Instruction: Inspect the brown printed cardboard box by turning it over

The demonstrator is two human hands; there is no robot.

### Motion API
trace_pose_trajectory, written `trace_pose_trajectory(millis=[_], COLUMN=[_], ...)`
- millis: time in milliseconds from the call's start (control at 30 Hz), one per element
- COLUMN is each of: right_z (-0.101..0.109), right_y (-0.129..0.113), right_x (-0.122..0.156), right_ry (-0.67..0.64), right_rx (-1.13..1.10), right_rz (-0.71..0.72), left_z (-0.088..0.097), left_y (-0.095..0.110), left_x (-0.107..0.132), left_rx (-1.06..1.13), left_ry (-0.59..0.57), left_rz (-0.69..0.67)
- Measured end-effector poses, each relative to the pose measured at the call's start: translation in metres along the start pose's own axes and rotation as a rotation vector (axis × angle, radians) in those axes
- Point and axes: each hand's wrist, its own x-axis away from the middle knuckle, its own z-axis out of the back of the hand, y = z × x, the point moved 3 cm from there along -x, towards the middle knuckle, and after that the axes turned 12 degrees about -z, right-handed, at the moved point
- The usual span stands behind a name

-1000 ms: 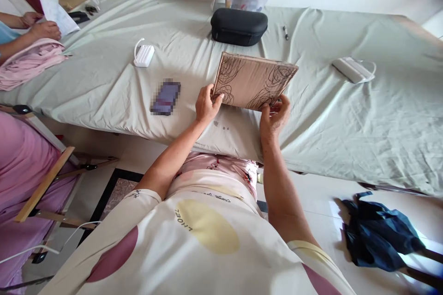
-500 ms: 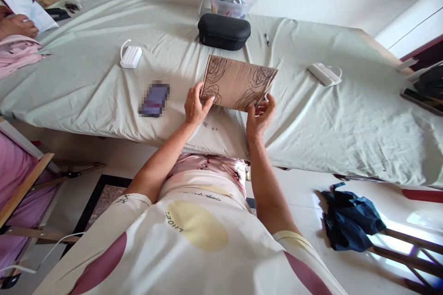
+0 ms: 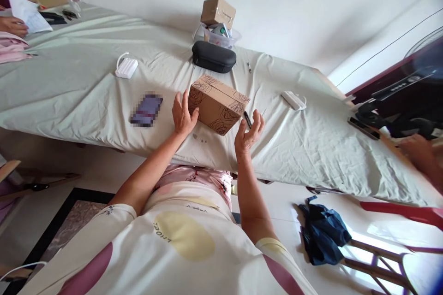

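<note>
A cardboard box (image 3: 217, 109) with black scribbled loops at its corners rests on the cloth-covered table in front of me. My left hand (image 3: 184, 114) is beside the box's left end, fingers spread; the thumb is close to the cardboard, and I cannot tell whether it touches. Off the box's right end, my right hand (image 3: 249, 132) is apart from it, palm turned inward and fingers spread. A black marker (image 3: 248, 119) lies on the cloth between the box and my right hand.
Left of the box lie a phone (image 3: 147, 109) and a white power bank (image 3: 127, 68); another white power bank (image 3: 293, 100) is on the right. Behind the box stand a black case (image 3: 213, 56) and a plastic bin. Other people's hands show at the far left and right edges.
The box has turned from showing one broad face to standing with its top and front visible. Both my hands have come off their hold and spread. The view has shifted to the right.
</note>
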Motion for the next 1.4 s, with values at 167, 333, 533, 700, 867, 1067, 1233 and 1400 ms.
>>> trace_pose_trajectory(millis=[167, 333, 533, 700, 867, 1067, 1233, 1400], right_z=[-0.008, -0.030, -0.013, -0.002, -0.016, -0.032, -0.033, -0.041], right_y=[-0.058, -0.095, -0.056, -0.038, -0.062, -0.079, -0.053, -0.007], right_x=[-0.002, 0.007, 0.008, 0.011, 0.022, 0.013, -0.017, -0.025], right_ry=[-0.210, -0.407, -0.329, -0.343, -0.377, -0.436, -0.363, -0.402], right_rx=[0.177, 0.185, 0.150, 0.071, 0.079, 0.141, 0.195, 0.104], right_rz=[0.115, 0.147, 0.141, 0.195, 0.213, 0.295, 0.305, 0.157], left_z=[0.006, -0.002, -0.002, -0.016, -0.032, -0.027, -0.023, -0.021], left_y=[0.032, 0.047, 0.041, 0.042, 0.042, 0.025, 0.015, 0.012], left_x=[-0.010, -0.012, -0.015, -0.016, -0.011, -0.007, -0.008, -0.005], left_rx=[0.018, 0.057, 0.037, 0.082, 0.215, 0.290, 0.318, 0.378], left_ry=[-0.060, -0.136, -0.154, -0.138, -0.134, -0.106, -0.070, -0.003], left_rz=[-0.262, -0.321, -0.347, -0.302, -0.288, -0.238, -0.217, -0.184])
